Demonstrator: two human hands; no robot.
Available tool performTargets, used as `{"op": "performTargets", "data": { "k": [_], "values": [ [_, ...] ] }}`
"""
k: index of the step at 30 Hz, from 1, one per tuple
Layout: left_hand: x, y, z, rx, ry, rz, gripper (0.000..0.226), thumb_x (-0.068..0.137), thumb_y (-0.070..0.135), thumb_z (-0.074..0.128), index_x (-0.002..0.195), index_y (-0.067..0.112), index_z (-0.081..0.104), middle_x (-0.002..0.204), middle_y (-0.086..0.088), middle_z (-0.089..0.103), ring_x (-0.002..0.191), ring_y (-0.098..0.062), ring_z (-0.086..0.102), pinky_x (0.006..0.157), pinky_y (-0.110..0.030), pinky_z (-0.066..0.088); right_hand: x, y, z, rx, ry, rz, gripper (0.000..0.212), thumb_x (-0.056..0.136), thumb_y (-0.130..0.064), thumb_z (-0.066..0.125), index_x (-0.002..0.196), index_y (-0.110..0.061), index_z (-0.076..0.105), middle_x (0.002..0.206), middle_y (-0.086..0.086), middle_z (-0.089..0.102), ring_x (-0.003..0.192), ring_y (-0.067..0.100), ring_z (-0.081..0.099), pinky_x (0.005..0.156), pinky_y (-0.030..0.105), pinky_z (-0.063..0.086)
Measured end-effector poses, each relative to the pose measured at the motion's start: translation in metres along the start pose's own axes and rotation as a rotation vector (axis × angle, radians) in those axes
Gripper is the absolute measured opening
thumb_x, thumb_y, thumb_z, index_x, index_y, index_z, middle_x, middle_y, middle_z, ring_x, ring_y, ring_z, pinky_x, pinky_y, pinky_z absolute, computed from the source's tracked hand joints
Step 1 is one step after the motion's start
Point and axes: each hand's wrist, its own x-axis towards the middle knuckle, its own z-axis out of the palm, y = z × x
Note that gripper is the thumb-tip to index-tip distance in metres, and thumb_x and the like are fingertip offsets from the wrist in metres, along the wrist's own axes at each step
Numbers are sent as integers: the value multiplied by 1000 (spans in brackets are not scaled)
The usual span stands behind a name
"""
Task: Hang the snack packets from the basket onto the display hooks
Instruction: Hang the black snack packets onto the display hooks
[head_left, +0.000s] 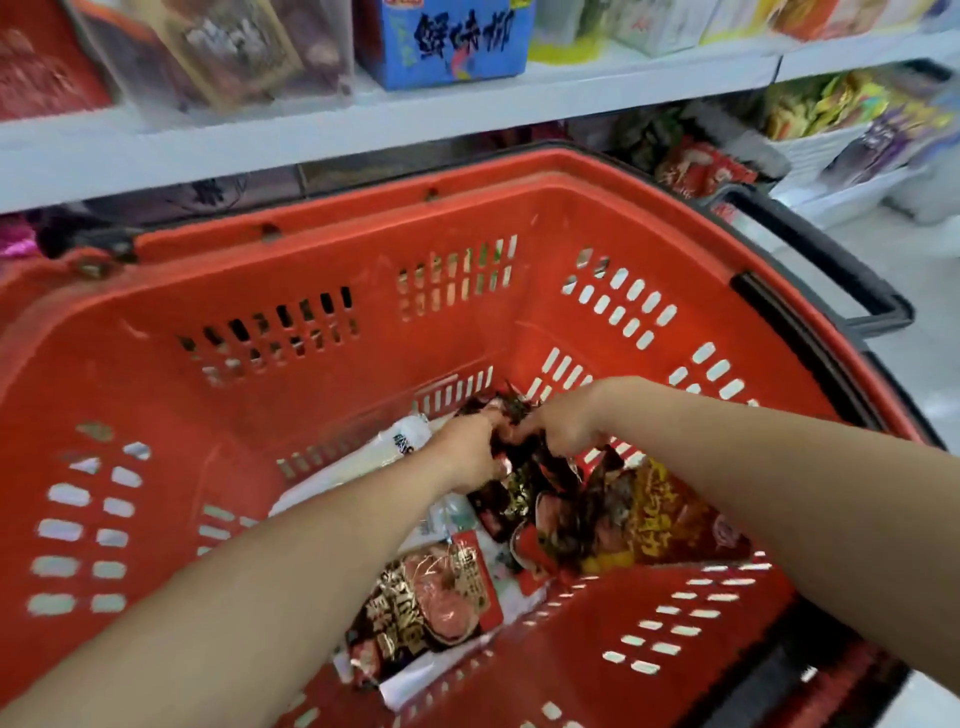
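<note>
While both hands work close together low inside the basket, they clamp onto one bunch of dark red-and-black foil snack packets (519, 493). Left hand (467, 452) grips the bunch from the left, fingers curled into the foil. Right hand (558, 423) pinches the upper edge from the right, its fingertips almost meeting the left's. Motion blur hides the exact finger placement. The bunch trails down from the hands toward the basket floor; cannot tell if its lower end is lifted clear of the packets below.

Just right of the bunch lies a yellow-and-red printed snack packet (670, 519), flat against the right side of the floor, partly under the right forearm. Nearer the camera lies a black-and-gold packet with a red label strip (431, 608), tilted, partly under the left forearm. A long white plastic packet (363, 460) lies behind the left wrist, pointing toward the far wall.

All of these sit in a red slotted plastic shopping basket (467, 218), which fills most of the view. Its black plastic handle (831, 270) is folded out past the right rim.

Beyond the basket runs a white metal shop shelf (363, 130). On it stands a blue printed carton with black characters (452, 41), with blurred clear-wrapped goods to its left. Below the shelf at right are red snack bags (696, 169), and yellow snack bags (821, 101) sit further right in a white bin.
</note>
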Motion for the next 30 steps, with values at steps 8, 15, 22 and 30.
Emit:
{"op": "performTargets", "data": {
  "k": [8,15,22,30],
  "values": [
    [-12,5,-25,38,20,-65,28,84,3,54,104,16,70,95,-2,66,92,-27,66,62,-25,42,15,2,10,-29,51,61,24,94,-5,41,101,-2,64,91,6,60,78,25,54,61,30,44],
    [-55,18,-77,-177,234,-21,16,94,18,60,100,32,64,121,-1,64,98,-28,63,63,-25,45,-26,21,-26,351,534,29,22,83,-24,72,71,-6,72,65,1,64,60,16,59,59,28,52],
    [-159,64,-124,-433,509,14,30,97,12,52,106,41,55,100,18,61,57,-1,58,53,-23,48,-138,28,-38,812,784,-20,14,76,4,72,77,-8,63,60,-14,53,44,-5,51,42,9,34],
    [-249,123,-168,-357,666,-2,38,96,1,47,108,28,71,105,20,60,72,-4,55,68,-11,41,-260,27,-36,1210,800,-120,32,82,0,73,101,-23,60,88,10,65,74,19,58,62,16,45]
  ]
}}
